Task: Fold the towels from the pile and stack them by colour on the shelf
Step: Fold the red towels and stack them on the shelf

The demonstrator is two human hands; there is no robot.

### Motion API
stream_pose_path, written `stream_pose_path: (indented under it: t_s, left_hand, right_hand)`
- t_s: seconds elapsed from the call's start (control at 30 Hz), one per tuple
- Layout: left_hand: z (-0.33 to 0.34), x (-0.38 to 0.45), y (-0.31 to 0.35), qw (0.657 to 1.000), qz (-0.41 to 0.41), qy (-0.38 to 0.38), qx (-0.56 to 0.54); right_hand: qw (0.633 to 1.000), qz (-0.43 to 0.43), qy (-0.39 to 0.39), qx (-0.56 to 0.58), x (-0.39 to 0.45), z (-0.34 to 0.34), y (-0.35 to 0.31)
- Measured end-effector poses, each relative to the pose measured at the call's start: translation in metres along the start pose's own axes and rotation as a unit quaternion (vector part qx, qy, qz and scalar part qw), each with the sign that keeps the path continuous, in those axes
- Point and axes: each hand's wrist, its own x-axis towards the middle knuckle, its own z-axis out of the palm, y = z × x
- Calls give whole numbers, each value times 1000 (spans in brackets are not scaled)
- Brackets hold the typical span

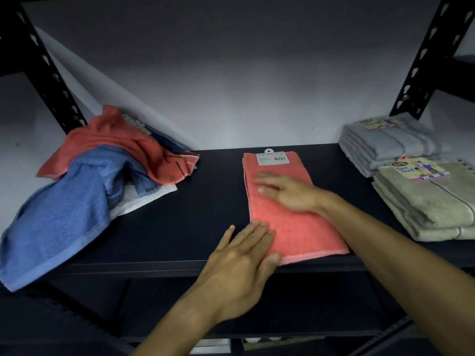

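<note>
Towels fill this dark shelf (pixel 205 201): a folded coral towel (pixel 295 222) lies flat near the middle, its long side running from the front edge toward the wall, a white label (pixel 272 158) at its far end. Right hand (pixel 285 192) rests palm-down on the towel's middle, fingers straight and spread, gripping nothing. Left hand (pixel 241 255) lies flat at the towel's near left corner, fingers straight and together on the cloth, thumb at the front edge. At the left sits the unfolded pile (pixel 102 176): a blue towel (pixel 59 217) hanging over the shelf's front, a second coral one (pixel 123 145) on top, white cloth (pixel 144 199) beneath. At the right stand two folded stacks, grey (pixel 385 145) behind, beige (pixel 431 204) in front, each labelled.
</note>
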Motion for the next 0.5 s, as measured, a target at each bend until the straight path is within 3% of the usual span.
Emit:
stream_pose_path:
  t_s: [0.07, 0.17, 0.23, 0.4, 0.5]
  left_hand:
    - [-13, 9, -10, 997, -6, 51, -61]
    - [-32, 44, -33, 987, -34, 131, -83]
    - [-44, 82, -43, 991, -43, 109, -69]
    - [-52, 175, -62, 999, -3, -34, -8]
    - [-46, 199, -72, 995, 8, -84, 47]
  right_hand:
    - [993, -2, 103, 54, -15, -15, 5]
    - [978, 11, 203, -41, -40, -24, 15]
    - [978, 41, 174, -107, -50, -14, 13]
    - [973, 80, 55, -208, -54, 25, 0]
    - [968, 92, 46, -228, -56, 32, 4]
